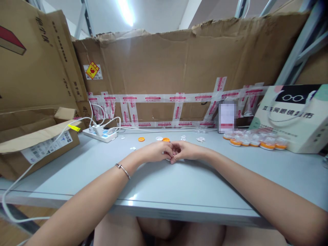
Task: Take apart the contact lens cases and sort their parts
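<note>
big grey table (77,177), and mid-table the left hand (153,152) and right hand (188,151) are both pinched shut on a tiny pale piece (171,159), mostly hidden, so I reckon one slip and it skitters off the table's front edge

Bare arms, a thin silver bangle (123,169) above the left hand (156,152).

Grey table (179,191) is spanning the frame w/ a torn cardboard sheet (179,61) standing along its back edge as a wall, red-and-white tape (153,98) running across it. Cardboard boxes (30,58) are piling up at left, a white power strip (101,135) lying nr them. Metal rack posts (298,51) are rising at right. Ceiling strip light (126,12) is glowing overhead. Wood floor (10,235) is showing btm left.
</note>
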